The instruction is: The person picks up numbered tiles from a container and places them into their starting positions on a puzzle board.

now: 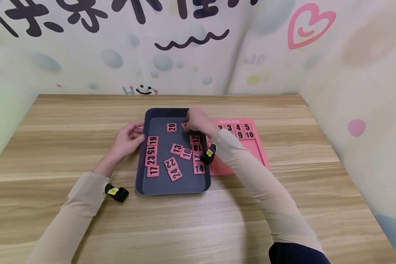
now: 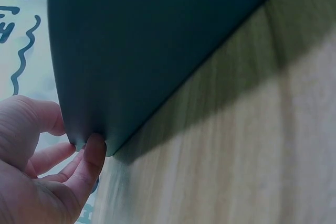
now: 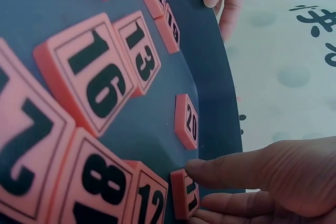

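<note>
A dark grey tray (image 1: pixel 175 185) lies on the table with pink number tiles in it. At its upper right end my right hand (image 1: pixel 199 120) pinches a pink number tile (image 3: pixel 180 195) between thumb and fingers; its figures are partly covered. My left hand (image 1: pixel 127 139) holds the tray's left rim, its thumb and fingertips at the edge in the left wrist view. Near the pinched tile lie tile 20 (image 1: pixel 171 127) and tile 12 (image 1: pixel 195 139). Tiles 13 (image 1: pixel 176 148) and 16 (image 1: pixel 186 153) sit mid-tray.
A pink puzzle board (image 1: pixel 250 148) lies right of the tray, partly under my right forearm, with tiles in its top two rows. Tiles 22 (image 1: pixel 170 164) and 24 (image 1: pixel 175 173) rest lower in the tray. Beyond the wooden table (image 1: pixel 85 110) stands a printed wall.
</note>
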Tool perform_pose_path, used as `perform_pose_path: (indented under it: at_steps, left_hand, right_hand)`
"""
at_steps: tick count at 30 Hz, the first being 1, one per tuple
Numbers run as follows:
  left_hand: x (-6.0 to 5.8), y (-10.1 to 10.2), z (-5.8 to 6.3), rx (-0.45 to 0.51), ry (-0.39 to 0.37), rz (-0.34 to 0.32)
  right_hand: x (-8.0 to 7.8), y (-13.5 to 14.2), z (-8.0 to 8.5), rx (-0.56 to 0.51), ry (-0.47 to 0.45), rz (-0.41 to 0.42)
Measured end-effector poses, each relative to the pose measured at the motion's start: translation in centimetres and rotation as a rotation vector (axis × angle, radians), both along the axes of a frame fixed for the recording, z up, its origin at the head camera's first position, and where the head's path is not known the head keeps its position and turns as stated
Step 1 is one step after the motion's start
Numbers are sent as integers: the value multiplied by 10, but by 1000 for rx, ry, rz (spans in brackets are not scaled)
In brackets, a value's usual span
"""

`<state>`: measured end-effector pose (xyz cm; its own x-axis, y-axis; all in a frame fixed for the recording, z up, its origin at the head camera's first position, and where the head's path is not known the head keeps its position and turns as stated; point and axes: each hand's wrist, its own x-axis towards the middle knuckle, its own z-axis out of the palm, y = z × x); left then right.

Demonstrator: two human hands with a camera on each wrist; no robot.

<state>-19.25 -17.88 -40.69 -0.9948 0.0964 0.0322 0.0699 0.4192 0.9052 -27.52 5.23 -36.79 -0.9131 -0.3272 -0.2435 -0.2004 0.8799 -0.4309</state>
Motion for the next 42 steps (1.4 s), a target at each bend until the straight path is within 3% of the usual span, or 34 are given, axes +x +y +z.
perform_pose_path:
  at_steps: [15, 26, 35, 42]
  left_hand:
    - [2, 0, 2, -5, 33, 1]
    - [2, 0, 2, -19, 7, 6]
    - [2, 1, 1, -14, 11, 9]
    - [1, 1, 1, -22, 11, 13]
  right_hand:
    - [-1, -1, -1, 70, -2, 63]
    - [3, 3, 6, 27, 91, 123]
    - [22, 29, 35, -69, 161, 190]
    - [40, 67, 38, -63, 146, 171]
